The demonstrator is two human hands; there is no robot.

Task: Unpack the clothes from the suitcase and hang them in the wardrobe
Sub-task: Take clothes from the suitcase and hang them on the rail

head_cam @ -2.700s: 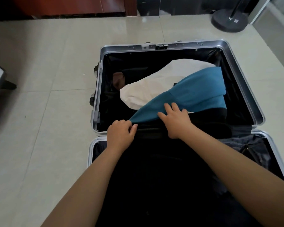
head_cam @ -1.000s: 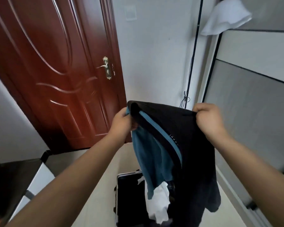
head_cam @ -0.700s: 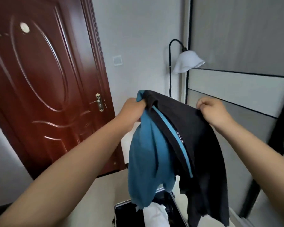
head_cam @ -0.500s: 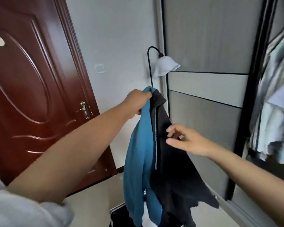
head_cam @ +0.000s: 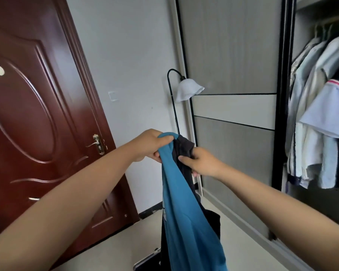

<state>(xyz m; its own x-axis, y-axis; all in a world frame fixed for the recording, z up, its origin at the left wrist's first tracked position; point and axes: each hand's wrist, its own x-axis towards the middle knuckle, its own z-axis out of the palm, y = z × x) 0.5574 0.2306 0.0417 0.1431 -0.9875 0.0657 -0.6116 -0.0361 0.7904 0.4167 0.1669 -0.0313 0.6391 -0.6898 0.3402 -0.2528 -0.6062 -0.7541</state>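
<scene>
A blue and black garment (head_cam: pixel 186 216) hangs in front of me, bunched at its top. My left hand (head_cam: pixel 152 146) grips the blue top edge. My right hand (head_cam: pixel 201 162) pinches the black part just beside it. Only a silver corner of the suitcase (head_cam: pixel 147 261) shows on the floor below the cloth. The wardrobe (head_cam: pixel 319 106) stands open at the right, with several pale shirts (head_cam: pixel 317 133) hanging from its rail.
A dark red door (head_cam: pixel 37 124) with a brass handle fills the left side. A floor lamp (head_cam: pixel 186 90) with a white shade stands against the wall by the grey sliding wardrobe panel (head_cam: pixel 233 106). Pale floor tiles lie between door and wardrobe.
The garment came out of the suitcase and was lifted up. My right hand let go of its far corner and now pinches the black cloth close to my left hand. My view swung right to the wardrobe.
</scene>
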